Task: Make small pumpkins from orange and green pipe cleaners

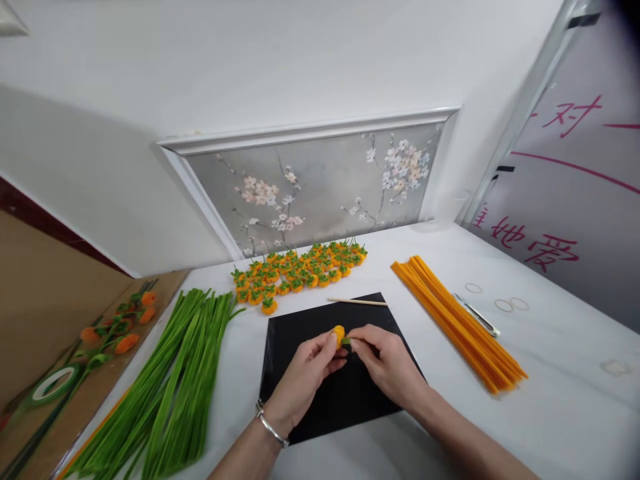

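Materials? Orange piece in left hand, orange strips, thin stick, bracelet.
Orange piece: matte, perhaps chenille; too small to be sure.
Orange strips: probably chenille, matte, with fuzzy ends.
Thin stick: likely wood, pale tan, dull.
Bracelet: likely polished metal, silvery with bright highlights.

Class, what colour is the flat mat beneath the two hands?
The mat is plain black, seen best in the head view.
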`<state>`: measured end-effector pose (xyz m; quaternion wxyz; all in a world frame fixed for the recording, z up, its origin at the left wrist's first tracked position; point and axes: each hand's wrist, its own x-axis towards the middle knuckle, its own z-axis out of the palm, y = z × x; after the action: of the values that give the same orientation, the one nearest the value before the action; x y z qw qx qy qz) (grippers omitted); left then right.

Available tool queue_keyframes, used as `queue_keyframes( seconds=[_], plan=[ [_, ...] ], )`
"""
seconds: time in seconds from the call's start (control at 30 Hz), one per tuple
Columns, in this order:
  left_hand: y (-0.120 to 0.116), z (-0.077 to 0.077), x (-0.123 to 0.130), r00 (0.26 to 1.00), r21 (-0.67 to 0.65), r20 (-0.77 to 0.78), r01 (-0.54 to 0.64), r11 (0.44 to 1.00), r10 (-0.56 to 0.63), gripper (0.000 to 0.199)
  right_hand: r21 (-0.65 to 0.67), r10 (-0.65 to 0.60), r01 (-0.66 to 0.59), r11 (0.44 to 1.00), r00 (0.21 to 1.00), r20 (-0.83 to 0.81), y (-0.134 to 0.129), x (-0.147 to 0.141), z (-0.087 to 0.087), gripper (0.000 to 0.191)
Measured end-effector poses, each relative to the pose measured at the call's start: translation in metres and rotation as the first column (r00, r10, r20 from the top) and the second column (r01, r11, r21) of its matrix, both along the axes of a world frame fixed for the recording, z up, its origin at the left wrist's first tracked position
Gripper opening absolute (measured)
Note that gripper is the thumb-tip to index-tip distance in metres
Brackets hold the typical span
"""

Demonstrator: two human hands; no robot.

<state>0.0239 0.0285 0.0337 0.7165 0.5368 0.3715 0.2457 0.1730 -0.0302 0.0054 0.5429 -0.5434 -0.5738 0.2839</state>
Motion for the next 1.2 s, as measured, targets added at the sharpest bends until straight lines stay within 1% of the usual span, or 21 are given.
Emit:
queue_keyframes(
  seconds=[0.07, 0.13, 0.2, 0.27, 0.33, 0.43, 0.53, 0.63, 0.73, 0.8, 0.83, 0.9, 0.93, 1.03, 1.1, 1.2],
  plan=[
    [0.002, -0.002, 0.000, 0.996, 0.066, -0.074, 0.045, 0.997, -0.040, 0.033, 0.061, -0.016, 0.008, 0.998, 0.990, 0.138, 0.000, -0.001, 0.000, 0.022],
    [0.004, -0.005, 0.001, 0.994, 0.097, -0.101, 0.051, 0.994, -0.041, 0.034, 0.078, 0.005, -0.023, 0.997, 0.975, 0.224, 0.001, -0.001, -0.001, 0.026],
    [0.005, -0.009, 0.002, 0.997, 0.066, -0.078, -0.002, 0.998, 0.008, 0.034, 0.082, 0.020, -0.043, 0.996, 0.965, 0.261, 0.002, -0.001, -0.002, 0.026],
    [0.005, -0.012, 0.001, 0.998, 0.018, -0.054, -0.031, 0.999, 0.032, 0.037, 0.082, 0.005, -0.029, 0.996, 0.962, 0.271, 0.003, 0.001, -0.002, 0.025],
    [0.005, -0.014, 0.000, 0.998, 0.001, -0.054, -0.010, 1.000, 0.010, 0.040, 0.070, -0.022, 0.001, 0.998, 0.955, 0.297, 0.004, 0.003, -0.002, 0.023],
    [0.002, -0.014, -0.002, 0.998, -0.012, -0.058, 0.027, 1.000, -0.028, 0.038, 0.039, -0.050, 0.038, 0.999, 0.917, 0.396, 0.004, 0.006, -0.002, 0.021],
    [-0.001, -0.011, -0.003, 0.997, -0.026, -0.058, 0.045, 0.999, -0.046, 0.035, 0.020, -0.064, 0.063, 0.998, 0.837, 0.543, 0.002, 0.006, 0.000, 0.022],
    [-0.005, -0.008, -0.004, 0.994, -0.027, -0.059, 0.089, 0.996, -0.090, 0.032, 0.022, -0.069, 0.075, 0.997, 0.703, 0.708, -0.001, 0.005, 0.011, 0.022],
    [-0.007, -0.006, -0.008, 0.994, -0.084, -0.016, 0.107, 0.991, -0.109, 0.030, 0.033, -0.057, 0.052, 0.998, 0.567, 0.822, 0.001, 0.008, 0.027, 0.019],
    [-0.007, -0.005, -0.011, 0.995, -0.153, 0.033, 0.101, 0.983, -0.097, 0.030, 0.036, -0.036, 0.010, 0.999, 0.520, 0.854, 0.003, 0.011, 0.036, 0.018],
    [-0.007, -0.004, -0.012, 0.994, -0.182, 0.057, 0.100, 0.978, -0.091, 0.030, 0.040, -0.031, -0.007, 0.999, 0.510, 0.859, 0.004, 0.012, 0.040, 0.018],
    [-0.007, -0.003, -0.014, 0.992, -0.199, 0.096, 0.100, 0.975, -0.082, 0.030, 0.050, -0.031, -0.025, 0.998, 0.513, 0.858, 0.005, 0.012, 0.046, 0.019],
    [-0.008, -0.003, -0.014, 0.991, -0.181, 0.101, 0.100, 0.978, -0.083, 0.029, 0.052, -0.029, -0.030, 0.998, 0.522, 0.853, 0.005, 0.012, 0.047, 0.020],
    [-0.009, -0.002, -0.015, 0.990, -0.048, 0.069, 0.123, 0.991, -0.119, 0.027, 0.016, 0.015, -0.050, 0.999, 0.567, 0.824, 0.004, 0.011, 0.051, 0.023],
    [-0.009, -0.002, -0.015, 0.987, 0.019, 0.065, 0.149, 0.989, -0.150, 0.027, -0.037, 0.077, -0.076, 0.996, 0.630, 0.773, 0.004, 0.012, 0.054, 0.023],
    [-0.007, -0.004, -0.017, 0.983, 0.033, 0.096, 0.151, 0.988, -0.154, 0.026, -0.117, 0.194, -0.155, 0.981, 0.761, 0.619, 0.006, 0.017, 0.055, 0.022]
  ],
)
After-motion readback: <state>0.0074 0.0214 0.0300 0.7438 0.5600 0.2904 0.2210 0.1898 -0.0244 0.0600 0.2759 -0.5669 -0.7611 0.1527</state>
